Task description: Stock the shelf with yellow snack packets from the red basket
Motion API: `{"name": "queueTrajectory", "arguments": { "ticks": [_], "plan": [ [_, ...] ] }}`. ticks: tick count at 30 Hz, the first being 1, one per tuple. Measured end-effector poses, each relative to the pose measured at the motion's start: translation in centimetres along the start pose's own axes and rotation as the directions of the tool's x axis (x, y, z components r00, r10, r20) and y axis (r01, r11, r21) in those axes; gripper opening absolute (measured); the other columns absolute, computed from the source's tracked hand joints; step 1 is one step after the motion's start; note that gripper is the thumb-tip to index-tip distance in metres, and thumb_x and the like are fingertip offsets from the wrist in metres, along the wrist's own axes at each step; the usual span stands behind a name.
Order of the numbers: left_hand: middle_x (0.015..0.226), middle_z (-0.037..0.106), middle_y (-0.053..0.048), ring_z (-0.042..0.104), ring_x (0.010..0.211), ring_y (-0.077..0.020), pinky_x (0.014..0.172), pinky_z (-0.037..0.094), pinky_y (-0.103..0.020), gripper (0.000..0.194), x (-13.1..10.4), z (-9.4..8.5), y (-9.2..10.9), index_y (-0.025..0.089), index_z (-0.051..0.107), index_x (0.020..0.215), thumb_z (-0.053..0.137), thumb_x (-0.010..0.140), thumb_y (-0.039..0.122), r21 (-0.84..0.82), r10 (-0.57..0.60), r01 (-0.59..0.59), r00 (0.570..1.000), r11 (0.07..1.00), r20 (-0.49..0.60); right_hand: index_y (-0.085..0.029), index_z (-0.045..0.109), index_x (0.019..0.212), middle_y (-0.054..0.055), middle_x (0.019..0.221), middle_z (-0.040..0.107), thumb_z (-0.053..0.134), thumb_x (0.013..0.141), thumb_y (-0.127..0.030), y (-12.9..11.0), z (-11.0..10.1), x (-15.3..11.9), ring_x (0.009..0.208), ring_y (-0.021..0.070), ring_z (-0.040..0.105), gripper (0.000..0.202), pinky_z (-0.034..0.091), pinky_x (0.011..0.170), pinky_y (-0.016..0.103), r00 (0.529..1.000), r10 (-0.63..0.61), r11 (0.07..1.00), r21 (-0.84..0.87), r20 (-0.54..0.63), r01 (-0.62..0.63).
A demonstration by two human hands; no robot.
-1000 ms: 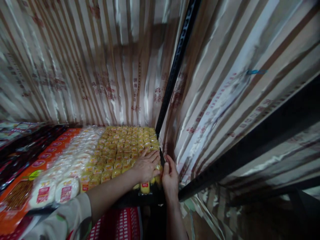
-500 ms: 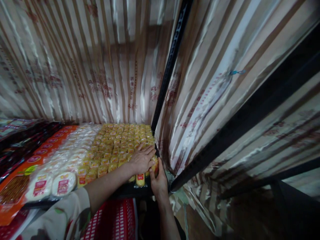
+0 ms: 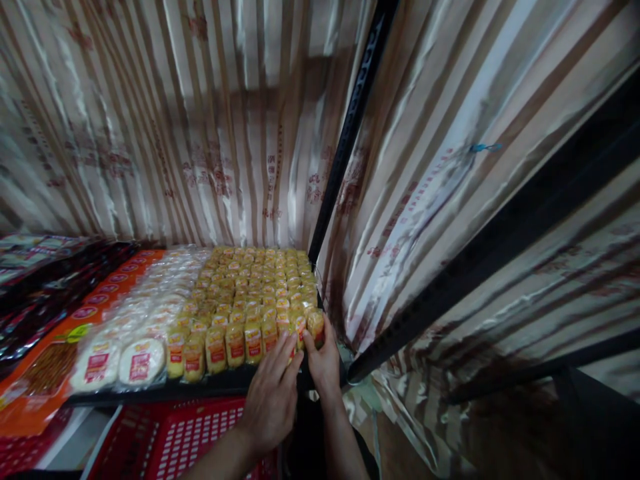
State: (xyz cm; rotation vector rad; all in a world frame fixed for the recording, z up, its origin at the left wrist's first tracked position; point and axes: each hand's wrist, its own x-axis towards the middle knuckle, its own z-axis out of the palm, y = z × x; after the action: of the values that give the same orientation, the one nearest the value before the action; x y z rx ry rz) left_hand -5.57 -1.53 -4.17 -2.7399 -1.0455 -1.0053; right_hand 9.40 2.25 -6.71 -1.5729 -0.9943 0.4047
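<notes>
Small yellow wrapped cakes [image 3: 253, 340] with red labels stand in tight rows on a black shelf [image 3: 220, 381]. At the right front corner, my right hand [image 3: 324, 363] has its thumb and fingers around the end wrapped cake [image 3: 315, 325]. My left hand [image 3: 273, 387] is just left of it, fingers stretched out against the front of the row. Its fingertips partly hide one or two packets there. White round packaged cakes [image 3: 141, 360] lie in overlapping rows to the left of the yellow ones.
Orange snack packs [image 3: 37, 380] and dark shiny packs [image 3: 60, 293] lie farther left. A red perforated basket [image 3: 173, 433] sits below the shelf edge. Black metal posts [image 3: 345, 147] rise at the corner, with striped plastic sheeting [image 3: 240, 120] behind.
My left hand has moved from the top of the yellow cakes down to their front. The front row now shows more fully. My right hand stays at the corner cake.
</notes>
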Motion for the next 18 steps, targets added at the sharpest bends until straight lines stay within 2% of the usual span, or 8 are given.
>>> {"name": "queueTrajectory", "arguments": {
  "ticks": [5, 8, 13, 16, 18],
  "plan": [
    [0.147, 0.030, -0.012, 0.016, 0.139, -0.0249, 0.103, 0.040, -0.044, 0.055, -0.9, 0.4, -0.5, 0.013, 0.037, 0.135, 0.038, 0.081, 0.005, 0.014, -0.007, 0.006, 0.999, 1.000, 0.033, -0.015, 0.039, 0.135, 0.013, 0.140, 0.040, 0.047, 0.079, -0.050, -0.5, 0.0, -0.2, 0.130, 0.0241, 0.036, 0.067, 0.025, 0.110, 0.042, 0.998, 0.057, 0.998, 0.004, 0.005, -0.057],
    [0.146, 0.033, -0.011, 0.017, 0.139, -0.0243, 0.104, 0.039, -0.044, 0.054, -0.2, 0.1, -0.7, 0.013, 0.038, 0.135, 0.039, 0.081, 0.007, 0.015, -0.033, 0.033, 0.999, 0.999, 0.031, -0.013, 0.041, 0.132, 0.014, 0.136, 0.045, 0.046, 0.077, -0.049, -0.7, 0.1, -0.3, 0.127, 0.0248, 0.040, 0.066, 0.028, 0.108, 0.042, 0.998, 0.064, 0.998, 0.023, -0.006, -0.064],
    [0.143, 0.039, -0.009, 0.020, 0.138, -0.0259, 0.107, 0.032, -0.050, 0.054, 3.8, -0.1, -0.9, 0.013, 0.042, 0.132, 0.040, 0.079, 0.006, -0.013, -0.075, 0.076, 0.995, 0.997, 0.066, -0.015, 0.048, 0.123, 0.013, 0.120, 0.058, 0.052, 0.074, -0.045, -1.0, 0.2, -0.3, 0.110, 0.0241, 0.054, 0.058, 0.038, 0.099, 0.040, 0.996, 0.082, 0.996, 0.040, -0.043, -0.080],
    [0.141, 0.042, -0.008, 0.022, 0.137, -0.0275, 0.108, 0.029, -0.051, 0.048, 6.4, 0.4, -1.4, 0.013, 0.047, 0.129, 0.041, 0.082, 0.011, -0.009, -0.119, 0.121, 0.987, 0.993, 0.107, -0.017, 0.049, 0.121, 0.011, 0.116, 0.060, 0.055, 0.073, -0.044, -1.1, 0.1, -0.2, 0.105, 0.0230, 0.057, 0.055, 0.041, 0.096, 0.038, 0.994, 0.100, 0.994, 0.059, -0.047, -0.097],
    [0.141, 0.042, -0.008, 0.021, 0.137, -0.0272, 0.109, 0.028, -0.050, 0.045, 7.4, 1.1, -1.9, 0.013, 0.047, 0.128, 0.042, 0.084, 0.015, 0.001, -0.102, 0.102, 0.988, 0.995, 0.114, -0.019, 0.049, 0.122, 0.010, 0.118, 0.060, 0.055, 0.074, -0.044, -1.2, 0.0, -0.1, 0.106, 0.0226, 0.056, 0.055, 0.041, 0.096, 0.037, 0.992, 0.118, 0.990, 0.080, -0.036, -0.115]
  ]
}}
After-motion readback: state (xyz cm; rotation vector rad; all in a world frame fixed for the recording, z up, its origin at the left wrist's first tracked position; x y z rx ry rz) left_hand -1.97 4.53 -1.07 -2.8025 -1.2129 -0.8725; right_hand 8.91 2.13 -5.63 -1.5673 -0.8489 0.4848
